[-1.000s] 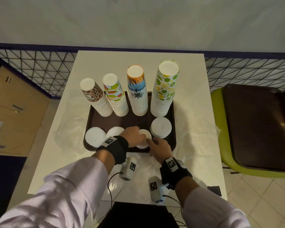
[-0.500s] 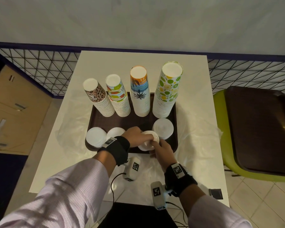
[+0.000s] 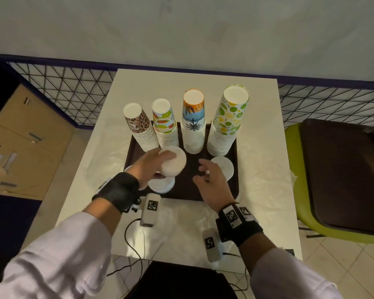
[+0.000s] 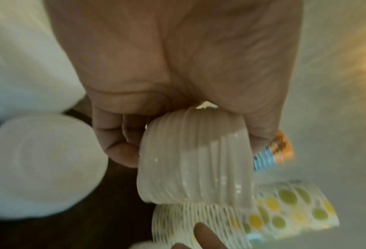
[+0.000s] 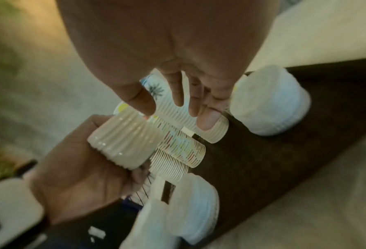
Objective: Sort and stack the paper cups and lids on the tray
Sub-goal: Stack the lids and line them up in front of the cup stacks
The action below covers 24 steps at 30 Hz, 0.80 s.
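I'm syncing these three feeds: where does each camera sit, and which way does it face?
Head: worn on the head, looking down at the tray of cup stacks; both hands and sleeves show.
Left wrist: looks along the left hand gripping the lid stack.
Right wrist: looks along the empty right hand toward the tray; the left hand shows.
Shared: all three show the lid stack.

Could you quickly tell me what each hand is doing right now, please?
Left hand: grips a stack of lids, lifted above the tray.
Right hand: open, fingers relaxed, holding nothing.
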Each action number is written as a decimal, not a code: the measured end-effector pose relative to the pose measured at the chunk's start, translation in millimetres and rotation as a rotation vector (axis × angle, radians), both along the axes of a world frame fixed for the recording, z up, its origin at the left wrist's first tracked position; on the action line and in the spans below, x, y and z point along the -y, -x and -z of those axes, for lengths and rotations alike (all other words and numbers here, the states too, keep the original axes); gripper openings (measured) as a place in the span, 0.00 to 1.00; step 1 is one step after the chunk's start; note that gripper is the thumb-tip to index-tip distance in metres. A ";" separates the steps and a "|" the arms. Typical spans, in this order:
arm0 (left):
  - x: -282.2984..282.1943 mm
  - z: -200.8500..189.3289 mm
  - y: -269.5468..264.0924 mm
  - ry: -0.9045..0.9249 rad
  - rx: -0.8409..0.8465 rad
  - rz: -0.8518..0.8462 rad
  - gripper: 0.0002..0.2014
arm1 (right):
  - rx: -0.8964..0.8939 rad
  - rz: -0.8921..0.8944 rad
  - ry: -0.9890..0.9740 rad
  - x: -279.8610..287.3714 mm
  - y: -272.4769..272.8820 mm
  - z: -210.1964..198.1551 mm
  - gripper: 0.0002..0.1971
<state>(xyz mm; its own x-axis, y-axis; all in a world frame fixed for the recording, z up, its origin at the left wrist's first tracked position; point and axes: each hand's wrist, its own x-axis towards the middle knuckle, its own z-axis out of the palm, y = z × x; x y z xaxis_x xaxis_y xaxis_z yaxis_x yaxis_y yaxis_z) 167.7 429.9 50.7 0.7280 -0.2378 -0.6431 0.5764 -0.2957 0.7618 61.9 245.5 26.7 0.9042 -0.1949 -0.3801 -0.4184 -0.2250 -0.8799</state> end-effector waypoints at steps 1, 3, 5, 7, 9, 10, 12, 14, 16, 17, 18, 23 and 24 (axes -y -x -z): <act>-11.0 -4.0 -0.8 0.014 0.008 -0.034 0.40 | 0.004 -0.098 0.115 -4.0 -4.7 1.2 0.31; -31.6 -8.0 -1.8 0.021 0.013 -0.064 0.34 | 0.016 -0.285 0.328 -17.6 -15.3 5.4 0.39; -49.8 -7.7 -3.5 0.002 0.011 -0.093 0.31 | 0.023 -0.433 0.482 -37.0 -26.9 11.1 0.45; -63.6 -4.9 -6.0 -0.013 0.008 -0.127 0.34 | 0.011 -0.525 0.573 -57.6 -39.1 17.7 0.49; -73.5 -2.7 -7.6 -0.002 0.005 -0.140 0.34 | -0.036 -0.585 0.620 -76.1 -50.5 24.2 0.52; -78.2 -1.0 -8.2 0.003 0.003 -0.141 0.34 | -0.067 -0.609 0.637 -84.2 -55.6 27.6 0.53; -86.2 4.6 -9.9 -0.002 -0.008 -0.150 0.35 | -0.127 -0.633 0.677 -97.2 -63.8 34.3 0.54; -92.1 9.0 -11.3 -0.019 -0.024 -0.154 0.38 | -0.172 -0.639 0.711 -106.7 -69.1 42.2 0.55; -95.2 13.2 -12.9 -0.028 -0.044 -0.153 0.40 | -0.205 -0.631 0.717 -112.0 -71.7 50.8 0.54; -96.1 16.0 -13.9 -0.033 -0.049 -0.151 0.39 | -0.207 -0.625 0.725 -113.2 -71.8 54.6 0.53; -96.8 18.3 -14.8 -0.034 -0.049 -0.148 0.35 | -0.198 -0.618 0.740 -113.1 -71.6 57.8 0.53; -99.0 24.3 -19.4 -0.034 -0.060 -0.104 0.36 | -0.150 -0.553 0.788 -102.2 -67.9 65.1 0.51; -98.7 23.5 -19.9 -0.033 -0.055 -0.091 0.41 | -0.150 -0.536 0.805 -98.6 -67.3 65.1 0.51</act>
<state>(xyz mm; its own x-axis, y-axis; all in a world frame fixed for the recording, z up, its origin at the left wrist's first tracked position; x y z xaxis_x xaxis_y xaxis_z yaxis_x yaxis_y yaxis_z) 187.7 528.6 27.2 0.7091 -0.1505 -0.6889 0.6424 -0.2651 0.7191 129.3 344.1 -38.4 0.9018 -0.0238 -0.4316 -0.1804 -0.9281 -0.3257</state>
